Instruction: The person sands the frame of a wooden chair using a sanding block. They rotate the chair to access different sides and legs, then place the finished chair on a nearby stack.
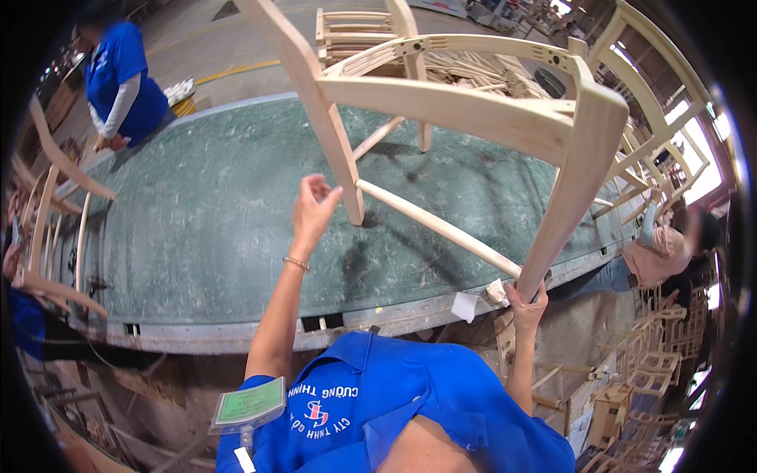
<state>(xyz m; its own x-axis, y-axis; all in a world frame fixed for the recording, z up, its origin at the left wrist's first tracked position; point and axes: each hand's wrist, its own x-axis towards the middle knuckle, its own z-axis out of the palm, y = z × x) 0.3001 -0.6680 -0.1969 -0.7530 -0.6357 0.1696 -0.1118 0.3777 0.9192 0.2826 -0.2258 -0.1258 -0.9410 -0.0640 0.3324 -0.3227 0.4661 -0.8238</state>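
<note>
A pale, unpainted wooden chair frame (pixel 449 106) stands on the green worktop in front of me, its legs joined by round rungs (pixel 441 225). My right hand (pixel 527 311) is wrapped round the lower end of the near right leg (pixel 569 189), at the worktop's front edge. Just left of the near left leg (pixel 341 162), my left hand (pixel 313 211) is raised with fingers loosely curved and the thumb apart. Nothing shows in it, and a small gap seems to separate it from the leg.
The long green worktop (pixel 197 236) has a pale front rim. White scraps (pixel 464 307) lie by that rim. Another chair frame (pixel 59 205) stands at the left end, more (pixel 654 150) at the right. A person in blue (pixel 122 83) stands across the table; another in pink (pixel 658 252) is at the right.
</note>
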